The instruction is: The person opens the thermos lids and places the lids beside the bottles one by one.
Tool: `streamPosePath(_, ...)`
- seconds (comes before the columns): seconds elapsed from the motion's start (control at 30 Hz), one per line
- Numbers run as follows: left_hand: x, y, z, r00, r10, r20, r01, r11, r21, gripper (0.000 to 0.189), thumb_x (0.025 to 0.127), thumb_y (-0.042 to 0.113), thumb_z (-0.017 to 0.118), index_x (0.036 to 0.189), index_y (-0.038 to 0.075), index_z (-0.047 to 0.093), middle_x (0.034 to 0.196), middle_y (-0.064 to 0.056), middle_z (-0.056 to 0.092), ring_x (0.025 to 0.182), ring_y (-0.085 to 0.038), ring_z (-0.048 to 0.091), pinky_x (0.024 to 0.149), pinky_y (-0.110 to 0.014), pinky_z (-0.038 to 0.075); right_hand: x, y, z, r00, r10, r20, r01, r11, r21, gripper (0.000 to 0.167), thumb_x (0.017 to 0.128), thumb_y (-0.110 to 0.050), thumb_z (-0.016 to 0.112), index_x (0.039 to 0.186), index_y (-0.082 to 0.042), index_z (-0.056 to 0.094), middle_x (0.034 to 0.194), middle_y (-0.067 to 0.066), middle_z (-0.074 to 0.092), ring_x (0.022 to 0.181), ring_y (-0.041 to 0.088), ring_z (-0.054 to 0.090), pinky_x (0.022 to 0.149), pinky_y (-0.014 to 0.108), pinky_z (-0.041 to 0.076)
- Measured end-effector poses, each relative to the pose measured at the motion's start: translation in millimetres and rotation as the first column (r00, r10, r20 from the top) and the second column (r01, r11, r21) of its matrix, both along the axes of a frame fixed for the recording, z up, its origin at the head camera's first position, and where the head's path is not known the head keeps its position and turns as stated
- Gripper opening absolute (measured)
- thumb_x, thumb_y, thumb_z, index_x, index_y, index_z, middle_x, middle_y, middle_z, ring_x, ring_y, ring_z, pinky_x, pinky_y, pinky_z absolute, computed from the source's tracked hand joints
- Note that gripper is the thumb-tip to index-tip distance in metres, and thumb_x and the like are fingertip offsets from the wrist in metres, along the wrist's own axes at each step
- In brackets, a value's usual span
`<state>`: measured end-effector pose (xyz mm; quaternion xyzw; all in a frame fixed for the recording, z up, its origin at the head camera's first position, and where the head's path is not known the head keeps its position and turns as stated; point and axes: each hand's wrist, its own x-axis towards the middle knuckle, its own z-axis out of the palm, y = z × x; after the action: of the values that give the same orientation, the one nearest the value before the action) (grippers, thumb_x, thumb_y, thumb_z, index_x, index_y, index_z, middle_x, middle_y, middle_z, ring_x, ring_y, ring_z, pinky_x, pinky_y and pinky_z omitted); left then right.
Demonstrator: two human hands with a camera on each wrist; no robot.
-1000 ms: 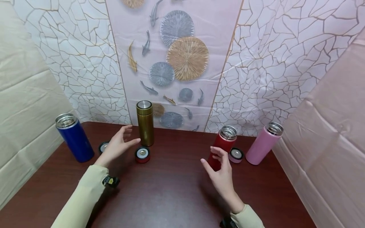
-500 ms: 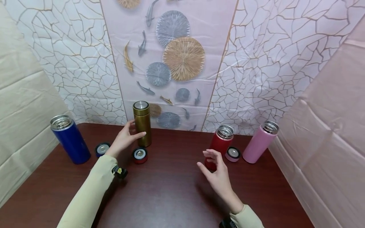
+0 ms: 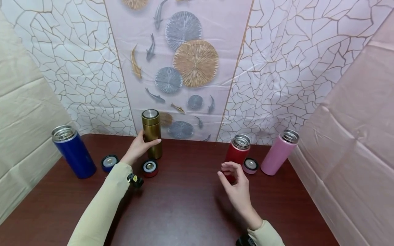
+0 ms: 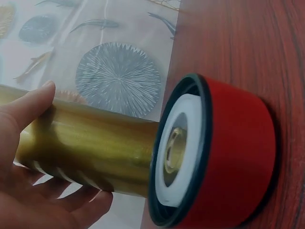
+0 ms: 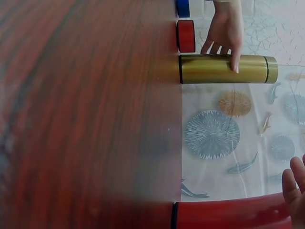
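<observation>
In the head view my left hand [image 3: 136, 149] grips a capped gold thermos flask [image 3: 152, 130] standing upright on the table. The left wrist view shows the thumb on the near side of the gold body and the fingers curved round its other side. A red lid [image 3: 150, 168] lies upside down just in front of that flask. On the right, my right hand [image 3: 239, 193] hovers with fingers loosely bent and holds nothing. It is nearest to a red flask [image 3: 236, 155], whose mouth is uncovered and whose lower part the hand partly hides.
An uncapped blue flask [image 3: 75, 156] stands at the left, with a blue lid [image 3: 109, 163] beside it. Far right is an uncapped pink flask [image 3: 279, 155], a pink lid [image 3: 250, 165] next to it. Patterned cloth [image 3: 271, 68] rises behind the dark wooden table [image 3: 184, 205].
My left hand has moved right to the gold flask and taken hold of it. The right hand has stayed beside the red flask. The head view has shifted slightly.
</observation>
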<state>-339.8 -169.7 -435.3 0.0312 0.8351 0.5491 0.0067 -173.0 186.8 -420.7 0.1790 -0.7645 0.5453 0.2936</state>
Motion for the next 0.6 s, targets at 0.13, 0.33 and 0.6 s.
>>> streamPosePath(0.13, 3.9, 0.1, 0.2, 1.000, 0.015, -0.022, -0.016, 1.000, -0.018, 0.095, 0.085, 0.055, 0.076, 0.153, 0.009, 0.029, 0.149, -0.018, 0.044, 0.134, -0.038, 0.046, 0.108, -0.057, 0.037, -0.8, 1, -0.1, 1.000, 0.013, 0.010, -0.013, 1.000, -0.005, 0.039, 0.085, 0.013, 0.072, 0.119, 0.006, 0.056, 0.110, 0.016, 0.067, 0.099, 0.012, 0.064, 0.081, 0.035, 0.055)
streamPosePath(0.33, 9.4, 4.4, 2.0, 0.998, -0.014, -0.055, 0.010, 0.998, -0.061, 0.093, 0.084, 0.055, 0.078, 0.152, 0.010, 0.033, 0.144, -0.017, 0.049, 0.130, -0.037, 0.050, 0.104, -0.057, 0.042, -1.0, -1, -0.4, 1.000, 0.005, 0.020, -0.004, 1.000, -0.024, 0.040, 0.083, 0.014, 0.073, 0.119, 0.006, 0.057, 0.109, 0.015, 0.067, 0.097, 0.015, 0.065, 0.080, 0.036, 0.055)
streamPosePath(0.6, 21.2, 22.4, 18.3, 0.992, -0.063, -0.113, 0.059, 0.998, -0.035, 0.085, 0.081, 0.054, 0.080, 0.145, 0.013, 0.041, 0.137, -0.011, 0.054, 0.124, -0.033, 0.056, 0.099, -0.053, 0.047, -0.5, -2, 0.0, 0.999, 0.002, 0.035, -0.001, 0.999, -0.039, 0.041, 0.083, 0.014, 0.073, 0.120, 0.006, 0.057, 0.109, 0.016, 0.067, 0.097, 0.015, 0.065, 0.080, 0.036, 0.055)
